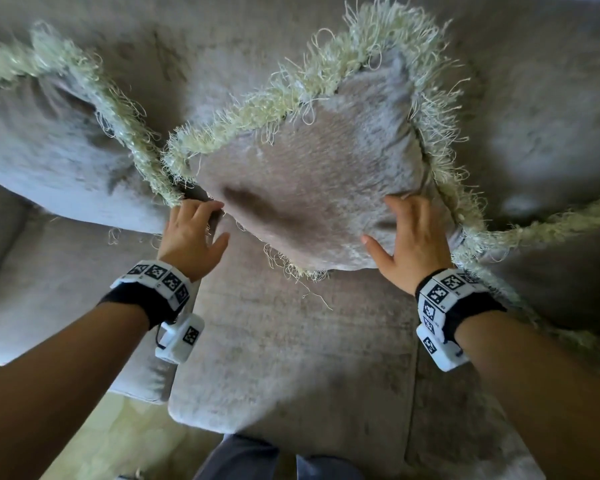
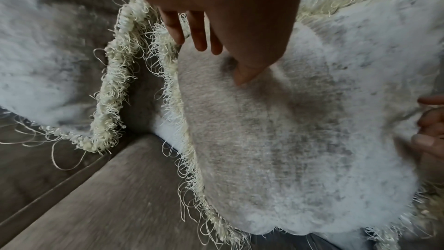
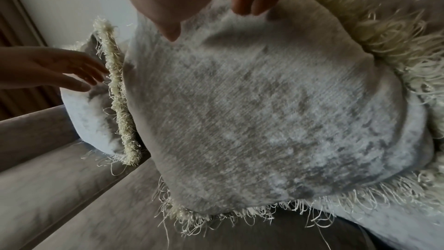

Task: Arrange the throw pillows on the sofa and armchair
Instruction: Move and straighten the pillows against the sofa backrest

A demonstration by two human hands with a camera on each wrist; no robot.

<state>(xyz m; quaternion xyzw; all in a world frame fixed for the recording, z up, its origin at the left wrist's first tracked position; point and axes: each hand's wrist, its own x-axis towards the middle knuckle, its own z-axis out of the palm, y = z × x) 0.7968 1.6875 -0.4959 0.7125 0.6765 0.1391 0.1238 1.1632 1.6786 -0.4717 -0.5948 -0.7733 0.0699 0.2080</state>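
Observation:
A grey plush throw pillow (image 1: pixel 319 168) with a cream fringe leans tilted against the sofa back (image 1: pixel 205 46), its lower corner on the seat. My left hand (image 1: pixel 205 220) touches the pillow's left edge with straight fingers; in the left wrist view the left hand (image 2: pixel 211 58) has its thumb on the pillow's face (image 2: pixel 288 140). My right hand (image 1: pixel 392 220) presses flat on the pillow's right side with thumb spread, and the right wrist view shows its fingertips (image 3: pixel 250 3) resting on the fabric (image 3: pixel 264 111). A second matching pillow (image 1: pixel 49 150) leans at the left.
A third fringed pillow (image 1: pixel 568 278) lies at the right, its fringe close to my right wrist. The grey sofa seat (image 1: pixel 291 358) stretches in front of the pillows. Pale floor (image 1: pixel 125 438) and my legs (image 1: pixel 243 459) are below the seat's front edge.

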